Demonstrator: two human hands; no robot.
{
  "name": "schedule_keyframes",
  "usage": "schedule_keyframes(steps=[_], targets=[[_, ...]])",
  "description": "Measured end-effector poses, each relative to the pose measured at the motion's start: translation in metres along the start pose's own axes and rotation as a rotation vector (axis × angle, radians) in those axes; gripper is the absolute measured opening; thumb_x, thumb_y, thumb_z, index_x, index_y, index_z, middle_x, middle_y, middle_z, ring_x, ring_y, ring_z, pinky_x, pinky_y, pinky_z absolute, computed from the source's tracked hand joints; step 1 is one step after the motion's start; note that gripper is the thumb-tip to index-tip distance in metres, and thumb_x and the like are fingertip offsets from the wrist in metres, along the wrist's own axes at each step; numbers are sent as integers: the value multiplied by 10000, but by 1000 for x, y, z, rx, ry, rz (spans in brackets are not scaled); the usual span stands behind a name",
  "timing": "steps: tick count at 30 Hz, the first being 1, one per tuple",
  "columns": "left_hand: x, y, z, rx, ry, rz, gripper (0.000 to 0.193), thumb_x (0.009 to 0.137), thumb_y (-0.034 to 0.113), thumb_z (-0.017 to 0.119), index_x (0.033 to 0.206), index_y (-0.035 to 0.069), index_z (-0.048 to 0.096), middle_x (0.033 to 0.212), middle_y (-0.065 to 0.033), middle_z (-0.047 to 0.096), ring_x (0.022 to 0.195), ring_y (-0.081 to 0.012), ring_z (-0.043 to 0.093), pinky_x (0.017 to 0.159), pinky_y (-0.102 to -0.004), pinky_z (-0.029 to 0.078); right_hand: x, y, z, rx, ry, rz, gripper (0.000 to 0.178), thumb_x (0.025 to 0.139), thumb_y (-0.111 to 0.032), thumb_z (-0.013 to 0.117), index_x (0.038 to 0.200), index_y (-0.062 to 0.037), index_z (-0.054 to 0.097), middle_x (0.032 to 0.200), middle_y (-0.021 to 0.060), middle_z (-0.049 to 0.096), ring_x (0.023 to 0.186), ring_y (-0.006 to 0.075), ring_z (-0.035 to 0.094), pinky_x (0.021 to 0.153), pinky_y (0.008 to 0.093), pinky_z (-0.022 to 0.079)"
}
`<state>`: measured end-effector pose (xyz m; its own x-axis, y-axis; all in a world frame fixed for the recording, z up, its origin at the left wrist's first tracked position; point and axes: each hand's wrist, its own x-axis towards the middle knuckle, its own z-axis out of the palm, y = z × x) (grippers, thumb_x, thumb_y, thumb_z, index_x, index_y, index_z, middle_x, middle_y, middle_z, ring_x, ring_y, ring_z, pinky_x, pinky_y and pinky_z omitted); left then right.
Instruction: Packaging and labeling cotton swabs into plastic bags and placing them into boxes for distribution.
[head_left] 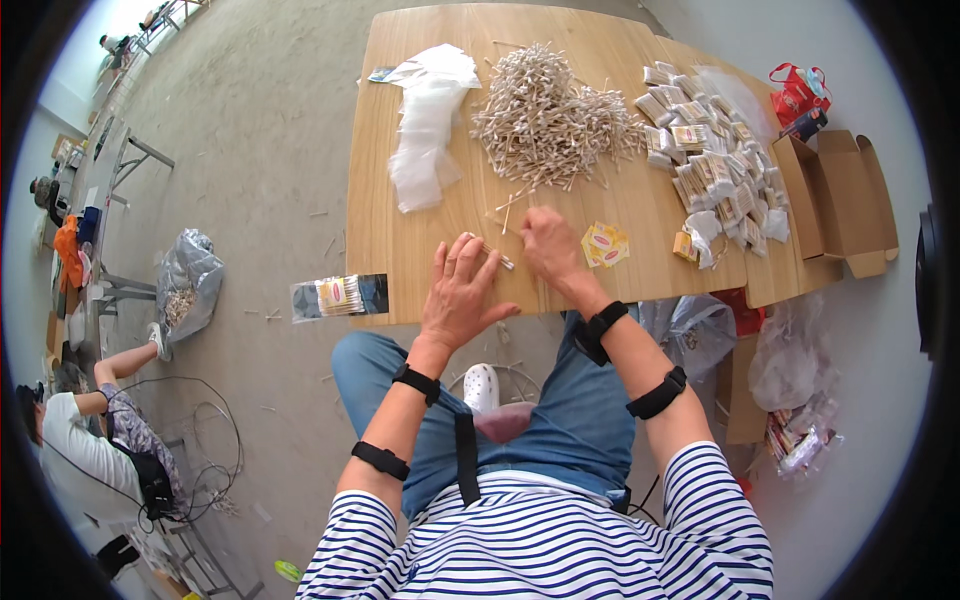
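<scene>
My left hand lies on the near edge of the wooden table, fingers stretched and thumb apart. A few cotton swabs lie against its fingertips. To its right, my right hand is closed, its fingers curled down to the tabletop; whatever they hold is hidden. Loose swabs lie just left of its knuckles. Beyond both hands rises a big heap of cotton swabs. Small yellow-and-white printed cards lie right of my right hand.
Clear plastic bags are stacked at the far left of the table. Many packed swab bundles fill its right side, beside an open cardboard box. One swab packet overhangs the left edge. Another person sits at far left.
</scene>
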<state>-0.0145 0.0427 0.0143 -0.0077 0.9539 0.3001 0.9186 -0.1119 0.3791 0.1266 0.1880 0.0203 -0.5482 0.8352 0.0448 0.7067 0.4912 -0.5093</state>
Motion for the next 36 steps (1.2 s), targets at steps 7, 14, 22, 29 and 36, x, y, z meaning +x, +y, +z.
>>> schedule_keyframes(steps=[7, 14, 22, 29, 36], targets=[[0, 1, -1, -26, 24, -5, 823, 708, 551, 796, 1354, 91, 574, 1411, -159, 450, 1416, -361, 346, 1205, -546, 221, 8, -3, -4, -112, 235, 138, 77, 847, -135, 658, 876, -68, 631, 945, 147, 638, 895, 364, 644, 775, 474, 521], [0, 1, -2, -39, 35, 5, 798, 700, 544, 807, 1320, 90, 590, 1373, -152, 449, 1395, -357, 355, 1195, -545, 233, 1, -1, 1, 15, 48, -98, 44, 829, -85, 653, 848, -52, 630, 901, 148, 647, 874, 366, 652, 754, 463, 517], [2, 3, 1, -28, 32, 8, 811, 702, 557, 802, 1332, 93, 585, 1379, -153, 447, 1395, -360, 348, 1200, -546, 224, 2, -3, 4, 80, 26, -136, 66, 833, -108, 653, 833, -43, 657, 878, 186, 682, 844, 374, 665, 741, 471, 519], [-1, -1, 2, -11, 32, 8, 827, 704, 572, 791, 1347, 98, 577, 1382, -154, 448, 1396, -366, 347, 1204, -548, 219, 21, -26, 8, -31, 101, 101, 123, 849, -191, 663, 874, -71, 664, 940, 164, 693, 855, 358, 677, 756, 471, 536], [-1, 0, 1, -28, 46, 7, 826, 686, 547, 814, 1339, 97, 581, 1377, -154, 453, 1388, -369, 354, 1194, -552, 239, 18, -10, -5, -178, 285, 112, 86, 848, -160, 658, 886, -83, 667, 931, 132, 666, 883, 353, 670, 749, 459, 541]])
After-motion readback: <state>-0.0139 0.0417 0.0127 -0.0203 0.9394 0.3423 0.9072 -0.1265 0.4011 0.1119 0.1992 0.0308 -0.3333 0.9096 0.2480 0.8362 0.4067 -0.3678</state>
